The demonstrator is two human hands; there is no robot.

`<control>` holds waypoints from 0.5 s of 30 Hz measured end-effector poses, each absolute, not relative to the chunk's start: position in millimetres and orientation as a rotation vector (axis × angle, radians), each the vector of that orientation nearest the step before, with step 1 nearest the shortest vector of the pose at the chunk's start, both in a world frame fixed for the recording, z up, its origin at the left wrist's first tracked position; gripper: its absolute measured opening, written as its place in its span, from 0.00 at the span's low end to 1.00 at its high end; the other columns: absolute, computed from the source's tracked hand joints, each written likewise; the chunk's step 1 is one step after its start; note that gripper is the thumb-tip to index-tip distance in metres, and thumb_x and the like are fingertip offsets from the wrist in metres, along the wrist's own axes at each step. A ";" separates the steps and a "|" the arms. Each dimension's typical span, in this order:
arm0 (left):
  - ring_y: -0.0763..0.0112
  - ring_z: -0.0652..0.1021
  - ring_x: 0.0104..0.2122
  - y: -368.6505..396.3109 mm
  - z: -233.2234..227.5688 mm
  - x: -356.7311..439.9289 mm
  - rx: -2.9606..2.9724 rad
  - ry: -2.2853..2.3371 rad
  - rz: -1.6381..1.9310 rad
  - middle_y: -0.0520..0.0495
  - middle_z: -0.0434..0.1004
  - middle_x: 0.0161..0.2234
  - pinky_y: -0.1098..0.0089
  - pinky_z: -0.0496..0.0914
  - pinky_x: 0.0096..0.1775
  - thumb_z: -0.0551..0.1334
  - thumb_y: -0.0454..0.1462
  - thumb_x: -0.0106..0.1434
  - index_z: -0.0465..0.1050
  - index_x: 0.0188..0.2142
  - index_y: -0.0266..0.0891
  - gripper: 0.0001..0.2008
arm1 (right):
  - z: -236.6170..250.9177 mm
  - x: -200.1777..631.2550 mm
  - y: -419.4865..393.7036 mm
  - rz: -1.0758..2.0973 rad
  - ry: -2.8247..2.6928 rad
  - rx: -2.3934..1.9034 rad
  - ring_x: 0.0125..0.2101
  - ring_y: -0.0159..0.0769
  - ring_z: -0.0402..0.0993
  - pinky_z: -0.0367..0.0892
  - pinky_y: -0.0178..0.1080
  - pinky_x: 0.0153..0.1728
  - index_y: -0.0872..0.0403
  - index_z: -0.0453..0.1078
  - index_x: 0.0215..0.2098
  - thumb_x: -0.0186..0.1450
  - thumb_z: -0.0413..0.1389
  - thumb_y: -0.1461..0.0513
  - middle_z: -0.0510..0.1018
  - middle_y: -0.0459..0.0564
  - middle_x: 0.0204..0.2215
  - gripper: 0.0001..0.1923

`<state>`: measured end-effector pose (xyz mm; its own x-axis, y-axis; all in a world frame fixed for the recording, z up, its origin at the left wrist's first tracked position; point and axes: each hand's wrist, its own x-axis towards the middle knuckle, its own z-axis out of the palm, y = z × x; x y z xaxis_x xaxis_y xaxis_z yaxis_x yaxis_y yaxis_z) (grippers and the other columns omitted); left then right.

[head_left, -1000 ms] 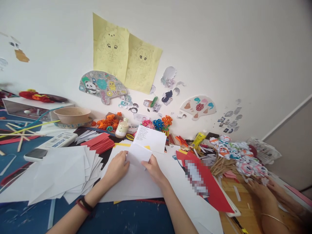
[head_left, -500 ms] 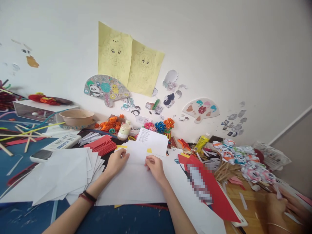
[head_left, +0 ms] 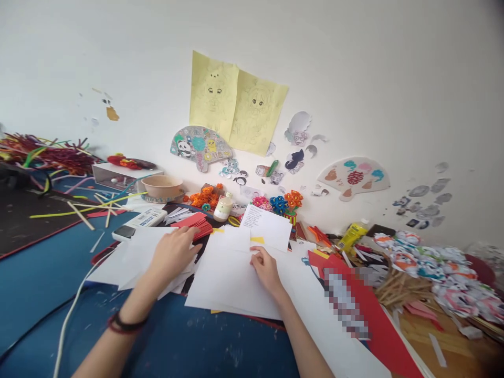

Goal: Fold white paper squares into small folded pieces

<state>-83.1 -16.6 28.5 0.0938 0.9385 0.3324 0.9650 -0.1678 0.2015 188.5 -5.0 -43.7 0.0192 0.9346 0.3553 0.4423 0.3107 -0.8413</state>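
Note:
My right hand [head_left: 266,269] rests on a stack of large white sheets [head_left: 232,281], its fingertips pinching the near edge of a smaller folded white paper [head_left: 233,240]. My left hand [head_left: 173,253] lies palm down, fingers spread, on the fanned pile of cut white papers [head_left: 134,257] to the left. A red paper stack [head_left: 193,225] sits just beyond its fingers. A white note with handwriting [head_left: 268,227] stands behind the folded paper.
A phone [head_left: 125,232] and remote [head_left: 148,217] lie beyond the pile. A bowl [head_left: 162,187], small bottle [head_left: 222,208], glue bottle [head_left: 353,235] and paper flowers [head_left: 279,201] line the wall. Red card [head_left: 378,325] and paper flowers on sticks [head_left: 425,268] lie right. A white cable [head_left: 71,315] crosses the blue mat.
My left hand left the folded paper and moved left onto the white paper pile. My right hand stays on the folded paper. The view swung left; the other person's hands dropped out of sight.

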 end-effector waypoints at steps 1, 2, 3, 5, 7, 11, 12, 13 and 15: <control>0.51 0.70 0.47 -24.9 26.3 -99.2 -2.263 -1.944 -0.473 0.39 0.71 0.49 0.59 0.62 0.44 0.56 0.43 0.57 0.66 0.48 0.41 0.20 | -43.9 186.9 -6.1 0.616 -1.609 -1.293 0.22 0.35 0.68 0.62 0.35 0.27 0.53 0.70 0.41 0.59 0.50 0.60 0.73 0.44 0.21 0.13; 0.49 0.68 0.50 -32.4 23.0 -114.9 -2.246 -1.916 -0.363 0.39 0.68 0.53 0.58 0.61 0.46 0.58 0.43 0.56 0.64 0.51 0.42 0.23 | -43.9 185.4 -7.1 0.610 -1.625 -1.299 0.22 0.35 0.67 0.62 0.35 0.27 0.52 0.70 0.41 0.59 0.49 0.60 0.73 0.43 0.21 0.13; 0.48 0.65 0.53 -38.9 19.2 -129.8 -2.211 -1.888 -0.284 0.40 0.63 0.56 0.56 0.59 0.48 0.59 0.44 0.55 0.61 0.53 0.43 0.26 | -43.6 183.9 -8.2 0.606 -1.642 -1.306 0.22 0.34 0.67 0.62 0.35 0.27 0.52 0.70 0.41 0.59 0.49 0.61 0.73 0.43 0.21 0.13; 0.47 0.62 0.55 -49.1 13.1 -156.2 -2.045 -1.924 -0.237 0.39 0.59 0.58 0.53 0.57 0.50 0.54 0.46 0.59 0.59 0.55 0.42 0.25 | -41.8 180.8 -11.1 0.594 -1.684 -1.310 0.21 0.33 0.66 0.62 0.35 0.26 0.52 0.70 0.41 0.60 0.49 0.62 0.73 0.43 0.23 0.13; 0.45 0.69 0.48 -55.9 11.4 -177.3 -1.846 -2.147 -0.212 0.33 0.67 0.51 0.51 0.62 0.44 0.47 0.46 0.62 0.60 0.53 0.37 0.24 | -38.1 175.8 -16.1 0.583 -1.743 -1.286 0.23 0.33 0.66 0.63 0.35 0.28 0.52 0.70 0.42 0.60 0.48 0.63 0.74 0.44 0.25 0.13; 0.46 0.74 0.40 -59.2 14.6 -200.7 -1.691 -2.465 -0.148 0.33 0.75 0.37 0.53 0.64 0.38 0.43 0.46 0.63 0.67 0.43 0.34 0.22 | -28.1 152.7 -34.7 0.596 -1.894 -1.128 0.37 0.36 0.71 0.65 0.38 0.40 0.52 0.69 0.45 0.60 0.48 0.66 0.75 0.49 0.38 0.16; 0.47 0.75 0.38 -58.1 15.1 -202.0 -1.734 -2.490 -0.155 0.34 0.75 0.36 0.54 0.65 0.38 0.43 0.46 0.63 0.66 0.44 0.34 0.23 | -25.9 143.9 -39.8 0.612 -1.943 -1.074 0.43 0.36 0.69 0.64 0.39 0.45 0.51 0.67 0.47 0.60 0.49 0.67 0.74 0.49 0.42 0.17; 0.48 0.75 0.38 -56.4 15.1 -201.7 -1.772 -2.505 -0.165 0.34 0.75 0.36 0.56 0.65 0.37 0.43 0.47 0.63 0.65 0.46 0.35 0.23 | -24.1 134.4 -44.3 0.619 -1.998 -1.034 0.47 0.36 0.67 0.62 0.40 0.49 0.50 0.66 0.49 0.60 0.49 0.67 0.73 0.49 0.46 0.18; 0.47 0.76 0.37 -52.1 14.7 -197.3 -1.802 -2.528 -0.204 0.34 0.75 0.37 0.57 0.66 0.35 0.42 0.48 0.63 0.63 0.49 0.35 0.25 | -22.3 114.4 -49.4 0.606 -2.102 -0.996 0.51 0.37 0.64 0.58 0.41 0.53 0.49 0.64 0.51 0.59 0.51 0.67 0.70 0.48 0.49 0.21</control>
<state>-197.3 -52.1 14.7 -0.3290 0.9390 0.1005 0.9429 0.3208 0.0893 114.4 -49.4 -22.3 -0.4406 0.8003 0.4067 0.4611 0.5905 -0.6623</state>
